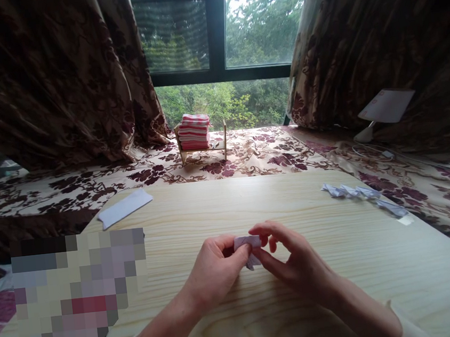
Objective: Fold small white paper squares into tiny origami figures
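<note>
A small piece of white folded paper (247, 240) is held up above the middle of the wooden table (197, 209). My left hand (219, 263) pinches it, thumb across the front and fingers behind. At the paper's right end, my right hand (290, 253) closes its thumb and index finger around the edge, the other fingers curled. A short pointed flap hangs below the left thumb. On the table's right side lies a row of several small folded paper pieces (358, 192). At the far left is a flat strip of white paper (126, 206).
A blurred-out object (82, 301) covers the table's left front. Beyond the table, a small wooden rack (225, 141) carries folded pink striped cloths (194, 131) on the patterned cover. A white lamp (387, 106) with a cable stands at the right, beside the curtain (327, 72).
</note>
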The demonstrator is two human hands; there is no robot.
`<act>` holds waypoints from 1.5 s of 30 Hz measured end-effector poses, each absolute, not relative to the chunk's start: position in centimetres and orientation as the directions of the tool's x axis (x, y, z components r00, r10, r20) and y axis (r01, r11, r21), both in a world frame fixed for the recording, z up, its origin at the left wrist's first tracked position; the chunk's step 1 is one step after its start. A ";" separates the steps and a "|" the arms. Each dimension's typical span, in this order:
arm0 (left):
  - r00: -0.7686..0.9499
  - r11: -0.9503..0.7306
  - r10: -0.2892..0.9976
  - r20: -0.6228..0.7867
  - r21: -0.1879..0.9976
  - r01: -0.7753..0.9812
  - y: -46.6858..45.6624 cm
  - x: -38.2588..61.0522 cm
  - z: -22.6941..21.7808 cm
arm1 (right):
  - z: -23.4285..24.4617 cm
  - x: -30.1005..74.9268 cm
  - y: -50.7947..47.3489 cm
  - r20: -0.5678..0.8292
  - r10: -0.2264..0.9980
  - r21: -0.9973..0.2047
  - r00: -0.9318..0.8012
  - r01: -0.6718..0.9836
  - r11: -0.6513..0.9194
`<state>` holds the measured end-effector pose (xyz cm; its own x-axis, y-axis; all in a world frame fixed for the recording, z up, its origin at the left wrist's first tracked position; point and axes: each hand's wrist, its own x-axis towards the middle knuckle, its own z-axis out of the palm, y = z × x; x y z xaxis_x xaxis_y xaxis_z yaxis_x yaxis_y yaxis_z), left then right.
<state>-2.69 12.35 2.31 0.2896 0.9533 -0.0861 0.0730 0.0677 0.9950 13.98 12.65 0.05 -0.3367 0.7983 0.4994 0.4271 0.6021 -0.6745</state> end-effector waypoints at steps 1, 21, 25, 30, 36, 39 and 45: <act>0.279 0.070 0.956 -0.089 0.995 0.078 12.3 -2.7 2.3 | -0.1 13.9 12.7 0.500 0.800 -0.673 -0.333 0.431 0.600; 0.275 0.123 0.948 -0.157 0.983 0.138 12.5 -3.0 2.3 | 0.1 14.0 12.9 0.532 0.728 -0.651 -0.432 0.341 0.678; 0.275 0.112 0.949 -0.156 0.979 0.170 12.5 -3.1 2.1 | 0.1 14.2 13.0 0.553 0.689 -0.634 -0.468 0.300 0.712; 0.255 0.093 0.959 -0.121 0.988 0.121 12.7 -3.2 2.2 | -0.3 14.2 13.0 0.559 0.695 -0.622 -0.453 0.325 0.712; 0.256 0.097 0.959 -0.126 0.988 0.122 12.6 -3.2 2.1 | -0.1 14.2 13.0 0.623 0.669 -0.528 -0.406 0.413 0.742; 0.263 0.106 0.956 -0.132 0.988 0.111 12.6 -3.1 2.0 | 0.1 14.3 13.1 0.638 0.650 -0.487 -0.413 0.438 0.756; 0.293 0.105 0.947 -0.132 0.989 0.104 12.6 -3.0 2.1 | 0.1 14.5 13.1 0.653 0.615 -0.433 -0.441 0.449 0.782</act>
<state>-3.01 12.62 2.09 0.2926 0.9472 -0.1316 0.1041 0.1053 0.9890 14.46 13.14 0.11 -0.4411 0.6152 0.6534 0.4494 0.7816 -0.4326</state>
